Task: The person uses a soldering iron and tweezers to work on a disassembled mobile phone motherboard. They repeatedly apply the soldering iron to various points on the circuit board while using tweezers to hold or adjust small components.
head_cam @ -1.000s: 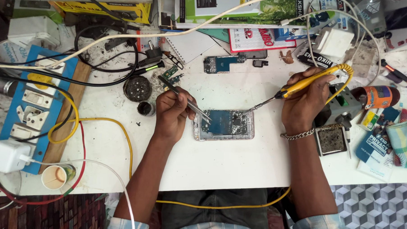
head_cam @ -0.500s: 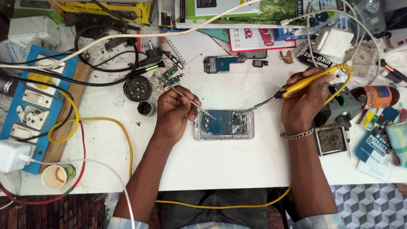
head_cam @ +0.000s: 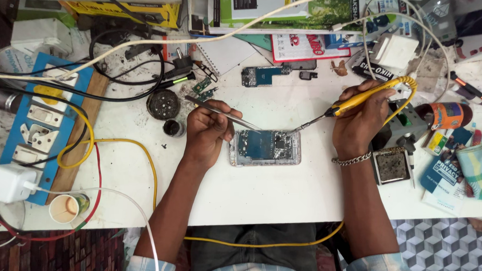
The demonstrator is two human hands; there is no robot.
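The opened phone (head_cam: 265, 148) lies flat near the middle of the white table (head_cam: 260, 195), its circuit board bared, just between the person's two hands. The left hand (head_cam: 208, 133) is closed around a pair of metal tweezers (head_cam: 225, 114), whose tips slant down to the phone's upper left edge. A second ago that hand sat a touch higher with the tweezers angled more toward the board's middle; since then the tips have drawn back to the edge. The right hand (head_cam: 359, 121) grips a yellow-handled soldering iron (head_cam: 342, 107), its tip touching the phone's upper right corner, much as before. Left of the tweezers sit a round black tin (head_cam: 163, 104) and a small dark pot (head_cam: 173, 128). A soldering stand (head_cam: 404, 128) is just right of the right hand.
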